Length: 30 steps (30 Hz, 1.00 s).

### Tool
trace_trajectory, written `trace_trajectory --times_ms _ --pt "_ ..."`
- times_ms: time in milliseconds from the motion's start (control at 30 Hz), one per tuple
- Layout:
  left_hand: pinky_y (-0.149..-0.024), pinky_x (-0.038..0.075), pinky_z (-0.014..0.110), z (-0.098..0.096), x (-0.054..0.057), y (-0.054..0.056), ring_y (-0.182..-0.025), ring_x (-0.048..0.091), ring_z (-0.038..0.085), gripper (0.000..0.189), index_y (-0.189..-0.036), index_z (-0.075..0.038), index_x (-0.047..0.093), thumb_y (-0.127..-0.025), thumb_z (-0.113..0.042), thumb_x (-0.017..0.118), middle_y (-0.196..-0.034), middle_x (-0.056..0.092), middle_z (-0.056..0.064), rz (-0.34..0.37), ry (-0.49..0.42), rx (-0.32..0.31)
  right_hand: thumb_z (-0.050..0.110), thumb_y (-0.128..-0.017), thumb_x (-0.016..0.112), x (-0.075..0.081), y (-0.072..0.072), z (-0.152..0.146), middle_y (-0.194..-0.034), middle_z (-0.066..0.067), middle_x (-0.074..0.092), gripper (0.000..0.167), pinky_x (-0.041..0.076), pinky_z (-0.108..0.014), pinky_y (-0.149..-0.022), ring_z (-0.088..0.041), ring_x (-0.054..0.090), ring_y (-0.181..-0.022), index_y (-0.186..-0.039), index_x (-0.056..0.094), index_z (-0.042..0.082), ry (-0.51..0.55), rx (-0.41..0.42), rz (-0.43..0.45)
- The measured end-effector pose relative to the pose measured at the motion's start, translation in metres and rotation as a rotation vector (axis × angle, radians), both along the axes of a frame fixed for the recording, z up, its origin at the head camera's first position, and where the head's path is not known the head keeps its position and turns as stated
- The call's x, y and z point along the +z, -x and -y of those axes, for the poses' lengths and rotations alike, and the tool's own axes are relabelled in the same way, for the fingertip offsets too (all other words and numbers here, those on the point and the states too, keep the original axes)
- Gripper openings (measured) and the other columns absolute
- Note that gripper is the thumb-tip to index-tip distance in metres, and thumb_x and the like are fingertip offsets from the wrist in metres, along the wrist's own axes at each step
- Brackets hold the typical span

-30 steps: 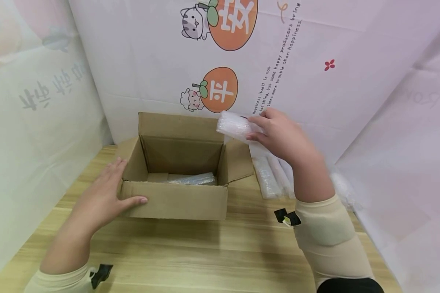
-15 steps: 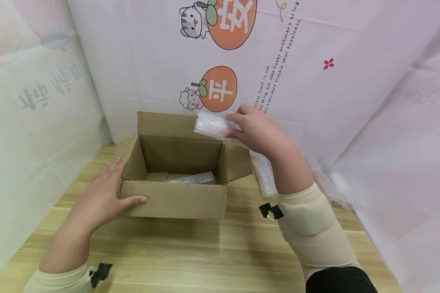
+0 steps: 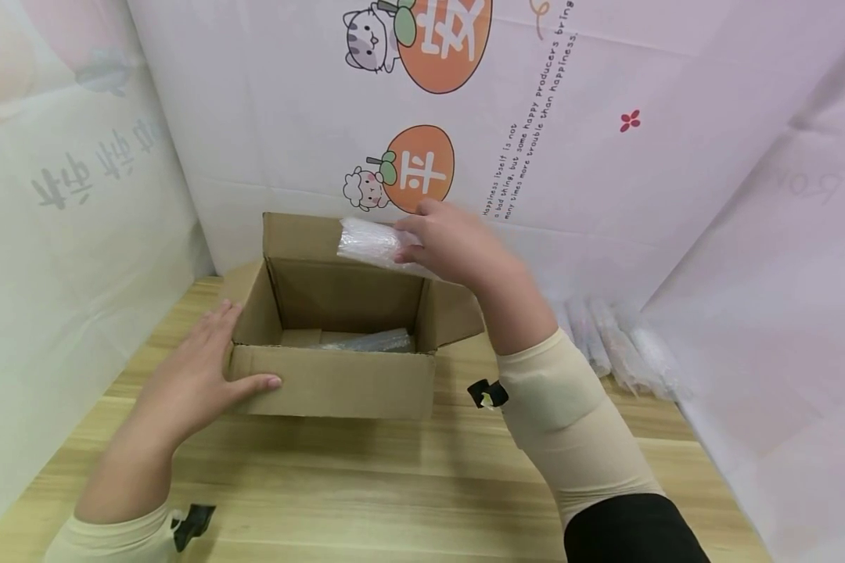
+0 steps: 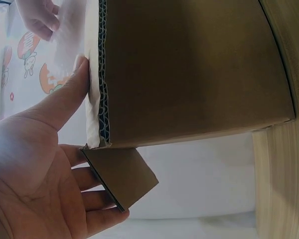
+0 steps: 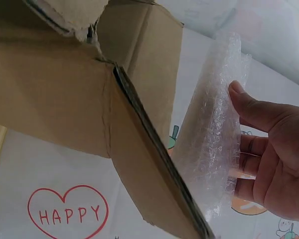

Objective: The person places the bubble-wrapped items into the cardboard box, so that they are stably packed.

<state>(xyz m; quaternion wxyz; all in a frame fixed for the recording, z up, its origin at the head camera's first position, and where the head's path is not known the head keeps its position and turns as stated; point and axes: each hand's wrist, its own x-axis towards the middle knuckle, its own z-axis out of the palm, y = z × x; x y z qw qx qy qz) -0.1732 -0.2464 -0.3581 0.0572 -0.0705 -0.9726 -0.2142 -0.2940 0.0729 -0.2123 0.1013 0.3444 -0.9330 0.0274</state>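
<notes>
An open cardboard box (image 3: pixel 338 385) stands on the table with its flaps raised or folded out. My left hand (image 3: pixel 193 375) holds its left front corner, thumb along the front wall. In the left wrist view the fingers lie behind a side flap (image 4: pixel 120 177). My right hand (image 3: pixel 447 242) pinches a folded piece of bubble wrap (image 3: pixel 369 241) above the box's back right part. In the right wrist view the thumb presses the bubble wrap (image 5: pixel 209 124) from one side, fingers on the other. Another clear bubble-wrap piece (image 3: pixel 376 342) lies inside the box.
Several bubble-wrap pieces (image 3: pixel 623 348) lie in a row on the wooden table (image 3: pixel 338 485) at the right, against the wall. A printed white sheet (image 3: pixel 556 102) rises behind the box, and white sheets stand at both sides.
My right hand has carried the bubble wrap leftward, from beside the box's right flap to over the box. The left hand stays at the corner.
</notes>
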Motion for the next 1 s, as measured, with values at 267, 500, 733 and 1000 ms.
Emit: trace_trajectory --times_ms 267,500,733,1000 --pt "-0.112 0.017 0.072 0.001 -0.001 0.0 -0.149 0.005 0.045 0.125 -0.159 -0.012 0.0 -0.073 -0.081 0.06 -0.165 -0.003 0.015 -0.008 -0.004 -0.004 0.042 -0.091 0.069 -0.003 0.006 0.025 -0.103 -0.001 0.053 0.041 0.048 -0.029 -0.072 -0.018 0.051 -0.09 -0.126 0.067 0.021 -0.024 -0.017 0.07" --pt "-0.113 0.016 0.071 0.001 0.0 -0.001 -0.149 0.005 0.045 0.126 -0.159 -0.01 0.001 -0.073 -0.081 0.059 -0.165 -0.002 0.016 -0.01 -0.001 -0.008 0.043 -0.091 0.068 -0.008 0.011 0.045 -0.101 -0.001 0.051 0.033 0.049 -0.032 -0.07 -0.018 0.051 -0.088 -0.116 0.068 0.023 -0.088 -0.026 0.096" --pt "-0.114 0.015 0.07 0.002 0.0 -0.001 -0.15 0.004 0.044 0.126 -0.159 -0.012 0.0 -0.073 -0.081 0.06 -0.165 -0.003 0.015 -0.011 -0.002 -0.004 0.044 -0.091 0.067 -0.016 0.024 0.059 -0.102 -0.001 0.053 0.033 0.05 -0.03 -0.075 -0.017 0.052 -0.091 -0.114 0.069 0.021 -0.145 -0.021 0.085" --pt "-0.113 0.016 0.07 0.002 0.0 0.0 -0.149 0.005 0.045 0.125 -0.159 -0.01 0.001 -0.073 -0.081 0.059 -0.165 -0.002 0.016 -0.023 0.001 -0.014 0.044 -0.091 0.067 -0.027 0.036 0.066 -0.103 -0.001 0.054 0.031 0.049 -0.032 -0.072 -0.018 0.052 -0.091 -0.112 0.068 0.021 -0.155 -0.023 0.083"
